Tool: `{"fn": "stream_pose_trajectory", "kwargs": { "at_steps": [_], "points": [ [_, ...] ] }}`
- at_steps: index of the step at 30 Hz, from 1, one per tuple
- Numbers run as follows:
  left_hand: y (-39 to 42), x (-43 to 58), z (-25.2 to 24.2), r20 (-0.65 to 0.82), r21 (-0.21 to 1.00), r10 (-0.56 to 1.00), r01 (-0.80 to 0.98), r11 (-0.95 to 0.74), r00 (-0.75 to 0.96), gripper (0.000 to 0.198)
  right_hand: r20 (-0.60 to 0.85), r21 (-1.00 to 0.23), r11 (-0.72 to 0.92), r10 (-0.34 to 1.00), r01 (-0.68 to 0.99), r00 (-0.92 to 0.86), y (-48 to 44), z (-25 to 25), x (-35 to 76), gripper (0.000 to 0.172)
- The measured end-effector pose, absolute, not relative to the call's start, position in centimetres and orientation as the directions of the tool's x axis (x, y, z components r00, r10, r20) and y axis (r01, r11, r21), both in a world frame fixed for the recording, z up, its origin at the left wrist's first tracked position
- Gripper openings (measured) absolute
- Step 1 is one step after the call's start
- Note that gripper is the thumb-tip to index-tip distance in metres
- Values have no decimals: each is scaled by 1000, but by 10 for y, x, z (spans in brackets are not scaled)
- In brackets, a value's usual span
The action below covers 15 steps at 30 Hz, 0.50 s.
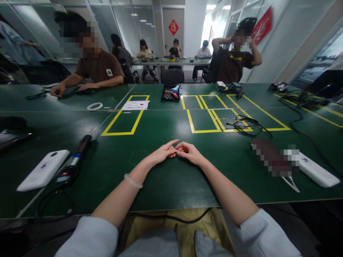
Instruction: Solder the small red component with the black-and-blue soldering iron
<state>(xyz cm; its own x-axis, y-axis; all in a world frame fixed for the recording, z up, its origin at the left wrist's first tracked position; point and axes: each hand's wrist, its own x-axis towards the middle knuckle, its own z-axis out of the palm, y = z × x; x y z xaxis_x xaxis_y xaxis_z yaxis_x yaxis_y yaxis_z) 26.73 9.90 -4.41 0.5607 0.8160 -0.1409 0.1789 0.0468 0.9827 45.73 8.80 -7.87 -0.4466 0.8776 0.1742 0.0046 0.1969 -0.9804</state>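
Both my hands meet just above the green table (160, 185), in front of me. Between their fingertips is a tiny red piece (176, 151), mostly covered by the fingers, so its kind cannot be made out. My left hand (164, 151) pinches it from the left, one finger stretched out forward. From the other side, my right hand (189, 152) closes its thumb and fingers on the same piece. A pale bangle (133, 181) circles my left wrist.
At left lie a white power bank (44, 170) and a black electric screwdriver (77, 155) with its cord. Right: another white power bank (313, 167) and coiled cables (248, 125). Yellow tape outlines (206, 131), a black tray (170, 93) and a tape roll (94, 106) lie farther off. People sit opposite.
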Motion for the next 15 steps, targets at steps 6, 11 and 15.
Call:
{"fn": "stream_pose_trajectory", "kwargs": {
  "at_steps": [6,11,15],
  "points": [
    [99,267,-59,-134,990,877,104,97,461,56,179,-980,198,885,-1,-430,88,-82,455,34],
    [98,266,-62,-147,988,894,100,116,422,35,207,-974,227,901,10,-382,88,-82,454,30],
    [96,267,-64,-87,991,891,131,31,445,34,221,-965,257,906,55,-360,87,-81,454,31]
  ]
}}
